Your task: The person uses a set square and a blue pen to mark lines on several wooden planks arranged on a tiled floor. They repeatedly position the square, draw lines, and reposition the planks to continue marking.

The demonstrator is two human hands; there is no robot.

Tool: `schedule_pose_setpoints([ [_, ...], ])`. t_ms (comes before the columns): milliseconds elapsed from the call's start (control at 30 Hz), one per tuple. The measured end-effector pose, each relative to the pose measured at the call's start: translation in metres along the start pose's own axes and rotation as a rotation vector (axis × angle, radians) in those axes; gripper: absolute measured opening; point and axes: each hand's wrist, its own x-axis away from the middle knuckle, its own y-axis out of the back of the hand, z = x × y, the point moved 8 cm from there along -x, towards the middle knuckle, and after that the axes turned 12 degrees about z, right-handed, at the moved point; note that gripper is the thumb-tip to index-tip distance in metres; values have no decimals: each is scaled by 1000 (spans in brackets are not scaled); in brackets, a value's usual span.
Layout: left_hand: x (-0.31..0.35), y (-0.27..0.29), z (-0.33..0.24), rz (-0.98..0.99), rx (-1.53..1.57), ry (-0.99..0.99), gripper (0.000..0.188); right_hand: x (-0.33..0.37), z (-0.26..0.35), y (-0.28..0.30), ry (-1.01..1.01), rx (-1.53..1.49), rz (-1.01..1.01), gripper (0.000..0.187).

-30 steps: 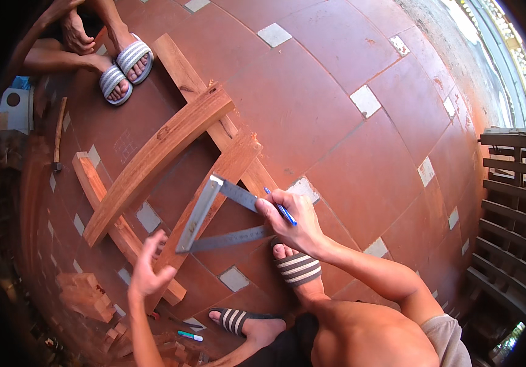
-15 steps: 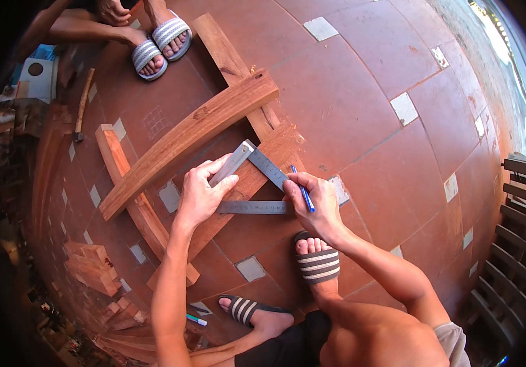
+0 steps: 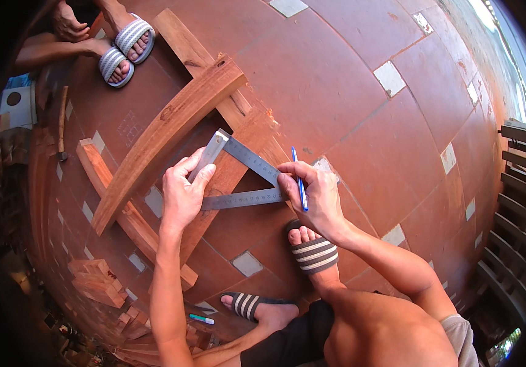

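Note:
My left hand (image 3: pixel 183 192) is closed around the pale metal stock of a try square (image 3: pixel 249 160), with the thumb along it. My right hand (image 3: pixel 313 192) pinches the far end of the square's blade and the right end of a steel ruler (image 3: pixel 247 199). A blue pen (image 3: pixel 300 180) is tucked between the right fingers, pointing up and down. Square and ruler form a triangle above a flat wooden board (image 3: pixel 229 173). The ruler's left end is near my left wrist; whether it touches the board, I cannot tell.
A curved timber (image 3: pixel 165 131) lies across two straight pieces, one a long beam (image 3: pixel 100 168). A hammer (image 3: pixel 63 125), wood offcuts (image 3: pixel 96 282) and a green-and-white marker (image 3: pixel 201 319) lie on the tiles. Another person's sandalled feet (image 3: pixel 125 52) are at upper left; a slatted rack (image 3: pixel 517 202) stands right.
The whole scene has shifted left in view. The ruler's right end has tilted slightly upward together with my right hand; both hands keep their grips.

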Motion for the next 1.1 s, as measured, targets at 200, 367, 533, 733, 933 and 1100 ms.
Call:
schedule_pose_setpoints([
  [200,-1,0,0,8,-7,-5,45,-1,-3,-2,-26,-32,10,15],
  [367,-1,-1,1,13,14,-11,46,0,-1,-1,-26,-26,11,16],
  [533,-2,-1,1,22,18,-11,46,0,-3,0,-27,-31,8,16],
  [733,-2,-1,3,18,21,-18,46,-2,2,11,27,-39,-58,20],
  [933,0,1,0,-6,-18,0,44,-50,46,43,237,-37,40,23],
  [1100,0,0,-7,-34,-21,-11,43,-80,59,21,54,-55,203,23],
])
